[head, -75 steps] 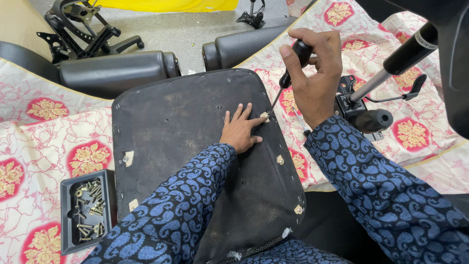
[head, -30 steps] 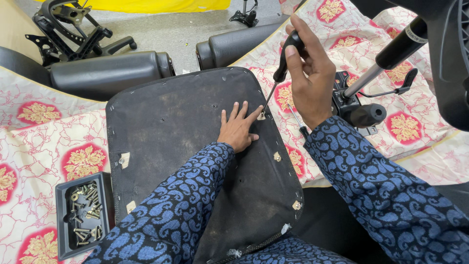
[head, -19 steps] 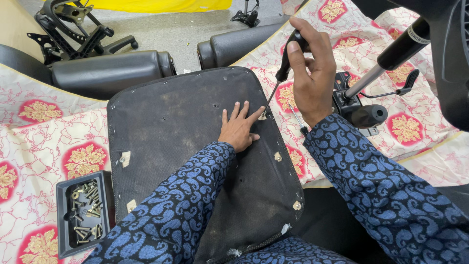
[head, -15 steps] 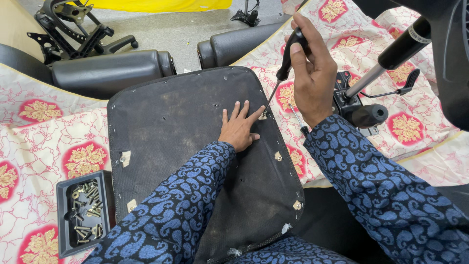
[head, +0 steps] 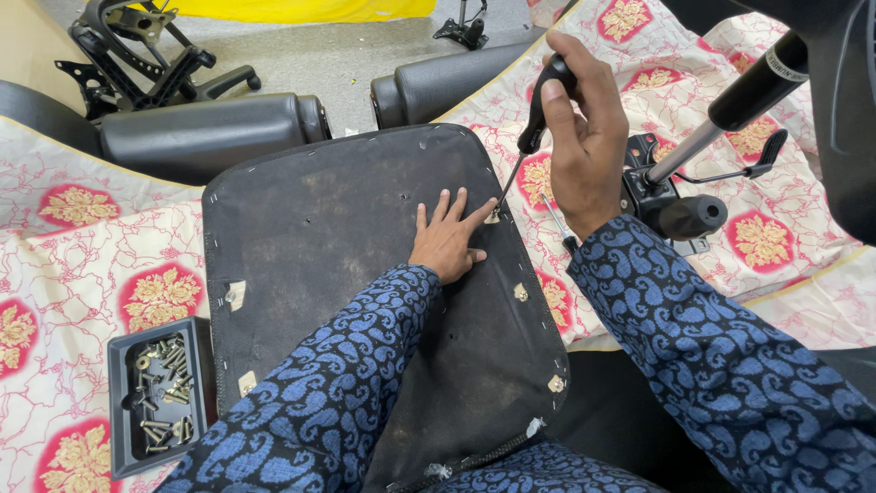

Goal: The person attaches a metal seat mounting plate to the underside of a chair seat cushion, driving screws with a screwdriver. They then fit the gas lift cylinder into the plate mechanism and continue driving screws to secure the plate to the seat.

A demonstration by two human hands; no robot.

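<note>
A black chair seat base [head: 338, 246] lies upside down in front of me, dusty, with small metal clips along its edges. My left hand [head: 447, 239] rests flat on it, fingers spread, the index fingertip beside a clip near the right edge. My right hand [head: 584, 137] grips a black-handled screwdriver [head: 534, 119], held upright and tilted. Its tip meets the clip next to my left fingertips. Both arms wear blue patterned sleeves.
A black tray of screws [head: 155, 393] sits at the lower left on a pink floral cloth [head: 82, 274]. A chair mechanism with gas cylinder [head: 693, 183] lies to the right. Black armrest pads [head: 201, 128] and a chair frame [head: 137, 46] lie behind.
My right hand has turned slightly on the screwdriver handle while the tip stays at the same clip. My left hand has not moved.
</note>
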